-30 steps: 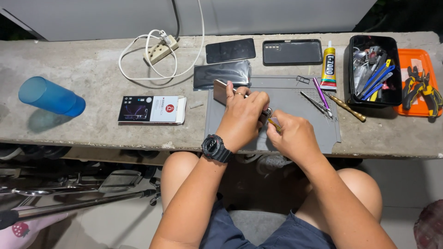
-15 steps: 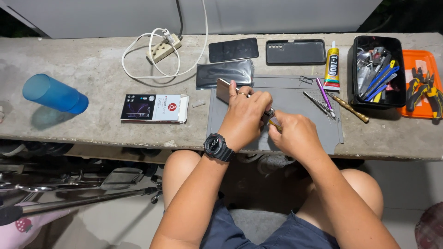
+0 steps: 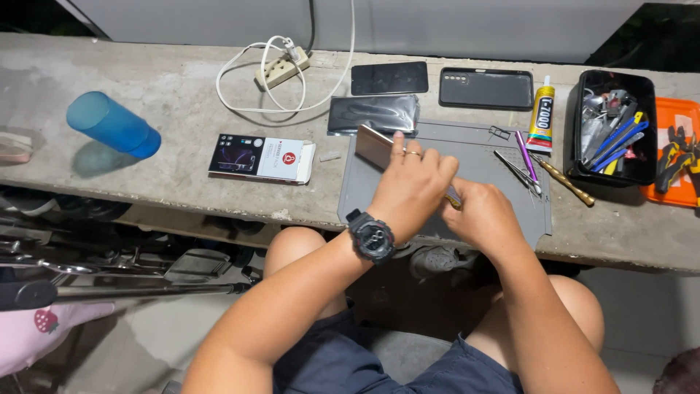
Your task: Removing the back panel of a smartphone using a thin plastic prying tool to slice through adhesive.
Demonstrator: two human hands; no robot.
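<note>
From the head view, your left hand (image 3: 410,186) is closed in a grip on a phone (image 3: 375,146), holding it tilted on edge over the grey work mat (image 3: 496,164) near the front of the concrete tabletop (image 3: 175,95); a black watch (image 3: 372,237) sits on that wrist. Your right hand (image 3: 485,215) is just beside the left, touching it, fingers curled together around a thin tool (image 3: 453,198) whose yellowish end shows between the two hands. Where its tip meets the phone you cannot tell; the left hand covers it.

On the mat's right part lie tweezers (image 3: 518,171) and a purple pen-like tool (image 3: 525,155). A brass-coloured screwdriver (image 3: 565,182) lies just off the mat's right edge. Next to it stands a black tray (image 3: 577,131) crowded with blue-handled and metal tools (image 3: 612,135). Touching that tray on the right is an orange tray (image 3: 667,197) holding pliers (image 3: 674,157). A glue tube (image 3: 542,113) lies between the mat and the black tray.

Behind the mat rest a glass panel (image 3: 373,114), a dark phone (image 3: 389,77) and a black phone case (image 3: 486,88). Further left are a white power strip (image 3: 281,69), a small flat box (image 3: 261,157) and a blue cup (image 3: 113,124) on its side.
</note>
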